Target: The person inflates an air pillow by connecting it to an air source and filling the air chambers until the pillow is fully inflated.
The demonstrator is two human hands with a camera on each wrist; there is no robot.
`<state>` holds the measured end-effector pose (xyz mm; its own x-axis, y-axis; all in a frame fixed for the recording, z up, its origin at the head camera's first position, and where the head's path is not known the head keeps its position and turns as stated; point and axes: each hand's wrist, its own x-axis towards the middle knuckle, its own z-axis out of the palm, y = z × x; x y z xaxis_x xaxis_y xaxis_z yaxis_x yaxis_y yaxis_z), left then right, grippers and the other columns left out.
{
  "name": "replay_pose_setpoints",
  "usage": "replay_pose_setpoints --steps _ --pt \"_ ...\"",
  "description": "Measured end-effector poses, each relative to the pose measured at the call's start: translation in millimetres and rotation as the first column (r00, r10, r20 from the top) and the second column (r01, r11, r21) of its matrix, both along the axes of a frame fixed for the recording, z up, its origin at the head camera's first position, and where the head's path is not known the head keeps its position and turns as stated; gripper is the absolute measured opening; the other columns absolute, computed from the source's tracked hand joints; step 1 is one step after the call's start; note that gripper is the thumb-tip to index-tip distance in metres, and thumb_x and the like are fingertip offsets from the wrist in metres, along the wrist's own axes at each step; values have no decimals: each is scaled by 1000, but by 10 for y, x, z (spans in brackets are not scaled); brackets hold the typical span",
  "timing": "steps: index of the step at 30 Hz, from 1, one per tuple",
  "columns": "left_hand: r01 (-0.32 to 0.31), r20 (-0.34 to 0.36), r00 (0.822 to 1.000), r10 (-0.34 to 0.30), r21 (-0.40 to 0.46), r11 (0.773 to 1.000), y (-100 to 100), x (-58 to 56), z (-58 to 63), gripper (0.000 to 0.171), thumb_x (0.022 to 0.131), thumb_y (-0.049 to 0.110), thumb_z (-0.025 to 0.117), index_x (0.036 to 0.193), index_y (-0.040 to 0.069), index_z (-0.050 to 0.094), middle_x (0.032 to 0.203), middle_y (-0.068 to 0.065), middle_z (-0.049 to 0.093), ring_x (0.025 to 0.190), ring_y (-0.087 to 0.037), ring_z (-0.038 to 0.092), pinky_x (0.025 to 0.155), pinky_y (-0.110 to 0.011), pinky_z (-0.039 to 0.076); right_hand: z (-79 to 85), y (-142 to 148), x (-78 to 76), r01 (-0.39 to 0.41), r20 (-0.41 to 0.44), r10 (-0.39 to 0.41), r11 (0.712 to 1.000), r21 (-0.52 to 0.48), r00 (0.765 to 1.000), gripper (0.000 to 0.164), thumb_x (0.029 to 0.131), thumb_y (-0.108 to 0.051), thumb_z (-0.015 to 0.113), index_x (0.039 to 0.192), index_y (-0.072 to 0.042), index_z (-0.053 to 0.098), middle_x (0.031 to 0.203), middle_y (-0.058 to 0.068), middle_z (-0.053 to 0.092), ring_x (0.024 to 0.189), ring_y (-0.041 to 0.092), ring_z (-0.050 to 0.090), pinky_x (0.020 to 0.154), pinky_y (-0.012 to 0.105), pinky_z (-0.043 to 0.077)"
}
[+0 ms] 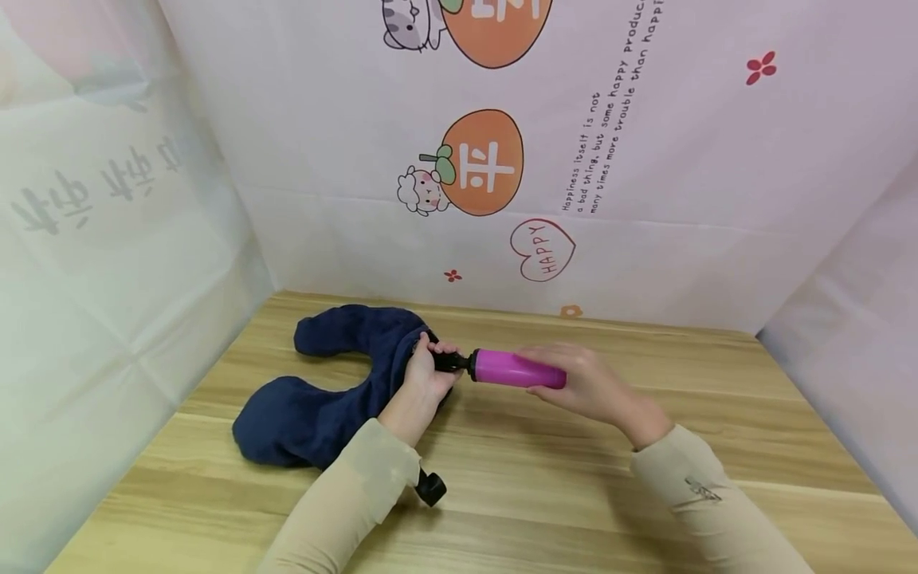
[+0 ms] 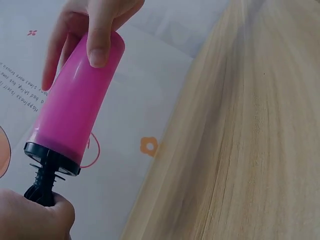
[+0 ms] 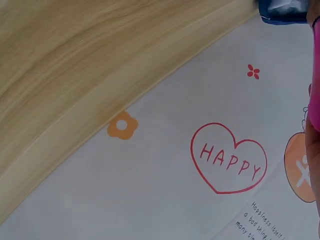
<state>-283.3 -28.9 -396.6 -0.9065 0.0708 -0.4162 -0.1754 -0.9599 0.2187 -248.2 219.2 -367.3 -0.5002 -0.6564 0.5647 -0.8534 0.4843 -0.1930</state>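
Note:
A hand pump with a pink barrel (image 1: pixel 505 368) and black end lies level above the table, its black end at the navy neck pillow (image 1: pixel 344 414). My left hand (image 1: pixel 426 373) grips the black part beside the pillow's curve. Around the barrel's far end curl the fingers and thumb of my right hand (image 1: pixel 574 375). In the left wrist view, the pink barrel (image 2: pixel 80 95) stands tilted between the right hand (image 2: pixel 97 30) above and the left hand (image 2: pixel 40 217) below. Only a strip of the barrel (image 3: pixel 316 80) shows at the right wrist view's edge.
A black buckle or clip (image 1: pixel 430 488) on a strap juts out under the left forearm. The wood-grain table (image 1: pixel 545 494) meets a printed white cloth backdrop (image 1: pixel 344 239) behind, with further cloth at the left and right sides.

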Motion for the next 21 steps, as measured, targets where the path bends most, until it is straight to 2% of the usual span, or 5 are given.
replay_pose_setpoints --steps 3,13,18,19,21 --pt "1 1 1000 -1 -3 1000 -10 -3 -2 49 112 38 37 70 13 37 56 4 39 55 -11 42 73 -28 38 1 35 7 6 59 -4 1000 -26 998 54 73 -2 92 123 -1 72 115 13 74 99 30 71 81 46 58" --pt "18 -7 1000 -18 -22 1000 -32 -57 0 55 112 37 36 62 14 38 54 4 39 55 -12 43 73 -28 38 44 391 76 113 133 -107 993 -36 985 59 72 -3 92 126 -3 70 119 11 73 97 28 71 75 40 58" --pt "-9 2 1000 9 -50 999 -69 -86 -11 51 113 36 35 67 13 36 56 4 38 56 -12 43 75 -28 37 88 572 112 165 130 -157 985 -52 979 59 71 -4 93 126 -4 71 117 12 74 95 27 71 74 36 57" --pt "-7 -26 1000 6 -30 1000 -88 -96 -45 51 113 36 35 67 13 37 56 4 40 55 -12 44 74 -28 38 97 606 120 173 124 -165 983 -57 978 60 70 -3 93 125 -4 71 116 12 74 95 27 71 74 34 57" --pt "-19 -31 999 19 -25 999 -105 -94 -47 50 113 35 35 69 13 36 56 4 39 55 -12 43 73 -28 37 104 662 126 176 103 -168 982 -66 980 60 68 -1 93 124 -3 72 115 12 74 96 27 71 74 31 56"
